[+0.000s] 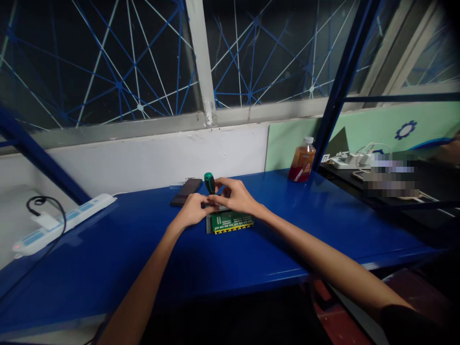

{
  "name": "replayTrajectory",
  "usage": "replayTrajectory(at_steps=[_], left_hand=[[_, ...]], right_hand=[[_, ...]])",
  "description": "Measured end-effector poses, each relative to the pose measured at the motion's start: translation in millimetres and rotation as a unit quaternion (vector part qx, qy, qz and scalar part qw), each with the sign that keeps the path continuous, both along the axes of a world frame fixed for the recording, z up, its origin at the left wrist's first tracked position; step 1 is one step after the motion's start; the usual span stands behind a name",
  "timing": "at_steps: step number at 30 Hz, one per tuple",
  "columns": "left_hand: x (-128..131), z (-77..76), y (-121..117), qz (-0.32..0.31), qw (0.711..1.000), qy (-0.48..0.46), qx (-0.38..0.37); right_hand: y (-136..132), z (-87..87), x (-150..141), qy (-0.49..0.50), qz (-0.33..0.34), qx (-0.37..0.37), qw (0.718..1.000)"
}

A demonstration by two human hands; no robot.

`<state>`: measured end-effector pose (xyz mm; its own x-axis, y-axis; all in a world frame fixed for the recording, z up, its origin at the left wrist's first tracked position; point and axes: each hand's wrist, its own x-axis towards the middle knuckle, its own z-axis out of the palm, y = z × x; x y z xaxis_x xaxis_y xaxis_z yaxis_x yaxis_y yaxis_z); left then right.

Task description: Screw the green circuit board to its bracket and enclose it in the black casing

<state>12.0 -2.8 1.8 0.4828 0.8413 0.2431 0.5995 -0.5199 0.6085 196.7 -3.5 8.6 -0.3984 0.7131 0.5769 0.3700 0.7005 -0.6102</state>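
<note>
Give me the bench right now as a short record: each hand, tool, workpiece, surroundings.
Left hand: fingers near the lower end of the screwdriver handle
Right hand: fingers curled beside that handle; exact grip unclear
Tool: screwdriver, green and black handle nearly upright; tip hidden
Workpiece: green board with yellow near edge, on the blue table; far side partly covered by the hands
Behind left hand: dark phone, lying flat
Table's far right: bottle, white cap, upright
Table's left: white power strip, black cable
</note>
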Motion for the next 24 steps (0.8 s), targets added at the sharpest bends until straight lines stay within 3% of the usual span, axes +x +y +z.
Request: replayTrajectory(at_steps=[9,15,24], left_hand=[[0.1,2.3,-1.8,-0.020,1.000,0.009,-0.001],[0.6,-1.3,-1.5,0.019,0.999,0.005,0.025],[0.1,-1.2,-0.5,0.002,1.000,-0.007,0.015]], right_hand=[[-1.6,0.2,-0.9,0.015,0.024,-0.025,0.999],[0.0,-1.1,-0.9,0.015,0.004,-0.002,1.000],[-0.4,-1.4,-0.3,0.007,0.020,-0.007,1.000]])
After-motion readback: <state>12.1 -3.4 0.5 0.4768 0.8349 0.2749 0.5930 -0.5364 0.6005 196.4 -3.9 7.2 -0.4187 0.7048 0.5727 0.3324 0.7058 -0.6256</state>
